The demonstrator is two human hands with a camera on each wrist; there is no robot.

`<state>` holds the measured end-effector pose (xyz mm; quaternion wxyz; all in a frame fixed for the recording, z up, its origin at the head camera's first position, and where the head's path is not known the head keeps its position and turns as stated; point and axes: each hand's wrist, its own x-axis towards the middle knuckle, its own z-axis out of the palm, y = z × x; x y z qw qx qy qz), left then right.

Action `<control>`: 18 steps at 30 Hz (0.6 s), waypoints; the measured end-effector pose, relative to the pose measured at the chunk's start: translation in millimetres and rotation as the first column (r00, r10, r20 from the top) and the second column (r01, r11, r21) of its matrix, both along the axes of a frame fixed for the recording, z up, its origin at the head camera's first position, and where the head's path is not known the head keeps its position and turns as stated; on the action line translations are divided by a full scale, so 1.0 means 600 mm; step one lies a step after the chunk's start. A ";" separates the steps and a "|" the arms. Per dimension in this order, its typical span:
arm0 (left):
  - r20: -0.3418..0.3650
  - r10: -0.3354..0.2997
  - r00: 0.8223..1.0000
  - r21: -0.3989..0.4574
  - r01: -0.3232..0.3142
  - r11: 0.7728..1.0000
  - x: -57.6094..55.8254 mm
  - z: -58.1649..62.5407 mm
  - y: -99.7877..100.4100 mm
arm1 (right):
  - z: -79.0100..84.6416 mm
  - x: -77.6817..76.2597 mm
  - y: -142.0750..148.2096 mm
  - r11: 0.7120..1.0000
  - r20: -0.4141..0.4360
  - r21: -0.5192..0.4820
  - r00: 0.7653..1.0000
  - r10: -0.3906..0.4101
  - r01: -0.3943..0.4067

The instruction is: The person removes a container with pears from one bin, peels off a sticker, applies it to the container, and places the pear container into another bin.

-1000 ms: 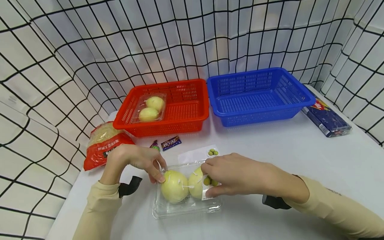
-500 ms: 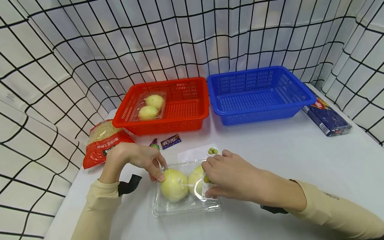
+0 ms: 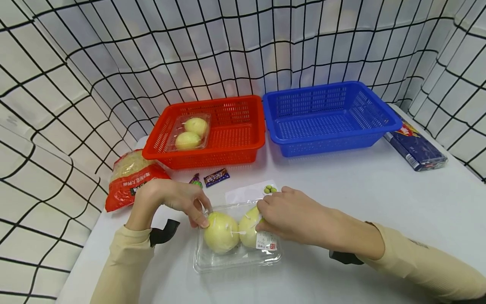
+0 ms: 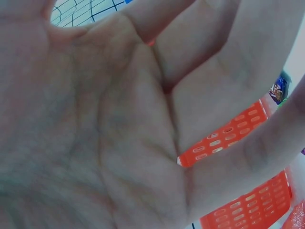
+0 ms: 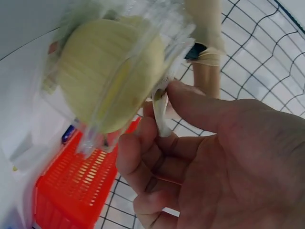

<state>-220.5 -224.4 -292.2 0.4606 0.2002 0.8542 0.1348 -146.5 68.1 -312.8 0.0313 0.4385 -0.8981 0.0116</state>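
A clear plastic clamshell (image 3: 237, 265) with two pale yellow-green round fruits (image 3: 220, 236) lies on the table before me. My left hand (image 3: 180, 205) holds its left back corner, thumb on the lid beside the left fruit. At the right side, my right hand (image 3: 294, 217) pinches a white sticker (image 5: 161, 112) between thumb and fingers, as the right wrist view shows. The sticker's printed part (image 3: 266, 241), with a red mark, lies against the lid below the hand. The palm (image 4: 119, 119) fills the left wrist view, hiding the left fingertips' contact.
Behind stand a red basket (image 3: 237, 157) bearing another fruit pack (image 3: 188, 140) and a blue basket (image 3: 326, 147). A white paper (image 3: 243, 194) with an olive picture, a candy bar (image 3: 216, 177), a red bag (image 3: 133, 181) and a dark blue box (image 3: 417, 147) lie around. Black netting surrounds the table.
My right hand has shifted slightly up, and its thumb has moved off the sticker's lower end, leaving the printed part in sight. The left hand keeps its hold on the clamshell.
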 end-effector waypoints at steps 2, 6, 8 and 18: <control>0.002 0.001 1.000 -0.004 0.000 1.000 -0.001 0.001 0.001 | -0.004 -0.004 0.000 1.000 0.004 -0.009 1.000 -0.012 0.012; 0.007 -0.005 1.000 -0.007 0.005 1.000 -0.004 0.002 0.003 | -0.010 -0.010 0.000 0.999 -0.008 0.001 0.999 -0.052 0.052; 0.007 -0.010 1.000 -0.007 0.010 1.000 -0.005 0.002 0.002 | -0.011 -0.014 0.002 0.997 -0.019 0.011 0.997 -0.072 0.072; 0.018 -0.002 1.000 0.010 0.002 1.000 -0.006 -0.003 0.002 | -0.023 -0.071 0.011 0.990 0.072 -0.018 0.988 -0.138 0.140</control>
